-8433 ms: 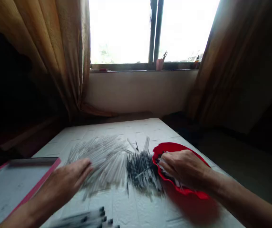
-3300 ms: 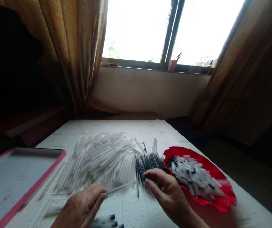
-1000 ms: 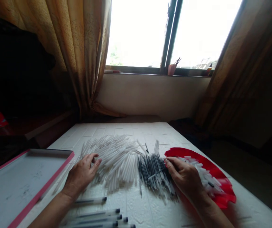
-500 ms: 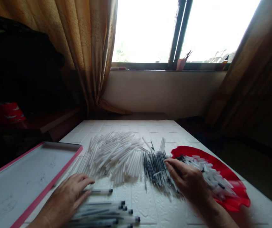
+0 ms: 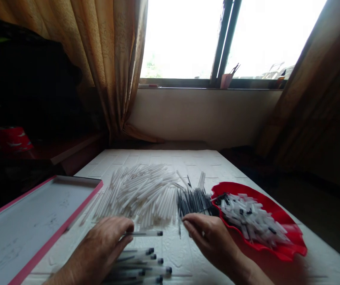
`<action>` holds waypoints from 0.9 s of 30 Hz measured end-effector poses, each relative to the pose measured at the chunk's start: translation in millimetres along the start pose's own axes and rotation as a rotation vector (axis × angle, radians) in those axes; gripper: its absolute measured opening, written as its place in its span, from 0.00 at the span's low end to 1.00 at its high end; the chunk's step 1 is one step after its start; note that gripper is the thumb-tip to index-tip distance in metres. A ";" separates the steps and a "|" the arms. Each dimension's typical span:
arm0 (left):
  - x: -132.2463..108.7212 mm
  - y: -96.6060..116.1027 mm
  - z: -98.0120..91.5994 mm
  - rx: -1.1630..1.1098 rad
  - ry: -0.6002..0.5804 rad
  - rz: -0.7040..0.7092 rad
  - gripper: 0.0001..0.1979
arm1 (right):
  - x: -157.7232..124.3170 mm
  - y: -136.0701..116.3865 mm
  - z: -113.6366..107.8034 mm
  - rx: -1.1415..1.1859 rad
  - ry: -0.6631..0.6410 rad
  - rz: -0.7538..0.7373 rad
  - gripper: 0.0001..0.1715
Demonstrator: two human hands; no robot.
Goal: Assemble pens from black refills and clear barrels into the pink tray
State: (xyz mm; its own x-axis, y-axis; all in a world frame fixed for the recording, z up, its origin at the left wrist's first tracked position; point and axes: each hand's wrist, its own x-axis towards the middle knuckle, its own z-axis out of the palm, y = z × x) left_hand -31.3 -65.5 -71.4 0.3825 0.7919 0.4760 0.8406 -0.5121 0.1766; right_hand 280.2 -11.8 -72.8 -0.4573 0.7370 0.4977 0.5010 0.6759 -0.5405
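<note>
My left hand is closed around the back part of a clear pen, whose black-tipped end points right. Below it several more clear pens with dark ends lie side by side on the table. My right hand has its thumb and forefinger pinched together; whatever is between them is too small or blurred to make out. Just beyond those fingers is a heap of thin dark refills. Left of the refills spreads a big pile of empty white pen barrels.
A red wavy-edged dish on the right holds clear caps and small black parts. On the left a white tray with a pink rim lies on the brick-patterned white table. A window stands beyond.
My left hand has moved right, carrying the pen with it. My right hand has come left and nearer me, from beside the dish to in front of the refills.
</note>
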 end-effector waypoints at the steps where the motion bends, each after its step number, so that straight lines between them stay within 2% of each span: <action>1: 3.8 8.6 2.4 0.007 0.045 0.035 0.08 | -0.4 -5.5 3.7 0.047 -0.054 0.017 0.15; 4: 15.5 29.4 8.8 0.036 0.117 0.116 0.10 | -1.1 -14.4 11.8 0.130 -0.165 0.063 0.18; 8: 22.9 38.9 17.5 0.054 0.161 0.161 0.14 | -1.0 -12.5 12.3 0.199 -0.196 0.120 0.22; 13: 22.3 37.9 24.3 0.110 0.253 0.222 0.14 | -0.5 -9.5 7.8 0.278 -0.218 0.173 0.25; 18: 17.1 33.1 22.6 0.131 0.213 0.219 0.15 | -0.3 -8.8 11.1 0.254 -0.267 0.184 0.25; 23: 9.6 29.4 18.8 0.156 0.255 0.245 0.12 | -3.3 -7.7 17.8 0.303 -0.317 0.172 0.29; 27: 11.9 30.2 19.7 0.148 0.302 0.243 0.13 | -4.3 -8.8 17.7 0.273 -0.279 0.123 0.30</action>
State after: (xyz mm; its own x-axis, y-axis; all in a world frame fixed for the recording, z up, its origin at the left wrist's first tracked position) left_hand 6.2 -65.0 -77.4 0.4649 0.5097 0.7240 0.7944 -0.6012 -0.0868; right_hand 264.8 -20.9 -82.2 -0.6066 0.7595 0.2349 0.3684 0.5304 -0.7635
